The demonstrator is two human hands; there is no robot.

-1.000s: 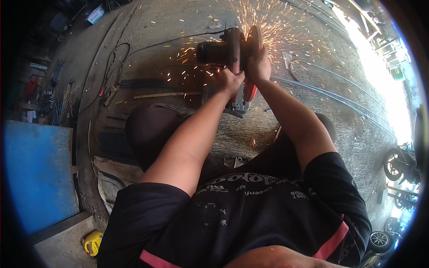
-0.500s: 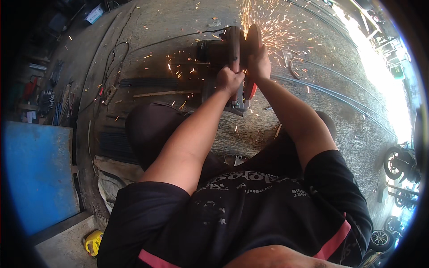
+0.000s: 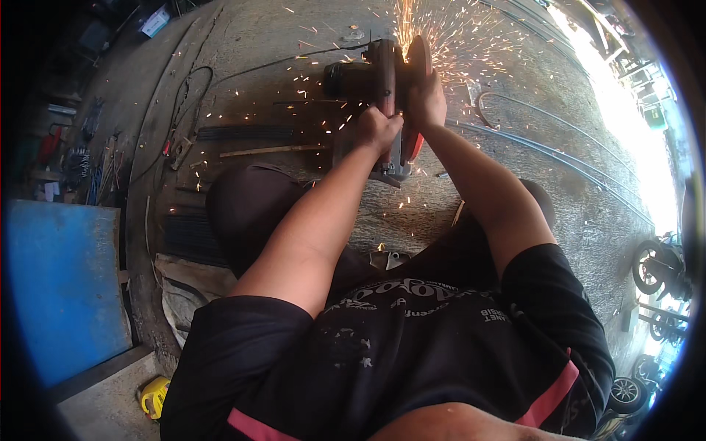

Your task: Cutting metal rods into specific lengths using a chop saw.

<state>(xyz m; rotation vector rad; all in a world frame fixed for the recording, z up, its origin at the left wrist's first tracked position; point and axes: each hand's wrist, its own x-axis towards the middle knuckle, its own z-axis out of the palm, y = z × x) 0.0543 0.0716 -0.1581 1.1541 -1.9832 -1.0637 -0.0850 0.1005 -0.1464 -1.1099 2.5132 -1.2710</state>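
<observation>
Saw handle (image 3: 387,81) held in left hand (image 3: 379,130), right hand (image 3: 429,104) beside round guard (image 3: 420,57), fingers partly hidden, grip impossible to tell.

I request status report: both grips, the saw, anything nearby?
Left grip closed on handle of saw. Right grip at saw's right side, hold unclear. Sparks beyond saw. Thin rods on floor, right.

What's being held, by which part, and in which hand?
The saw, by its handle, in the left hand. The right hand is at its right side; fingertips hidden, so its hold can't be told.
</observation>
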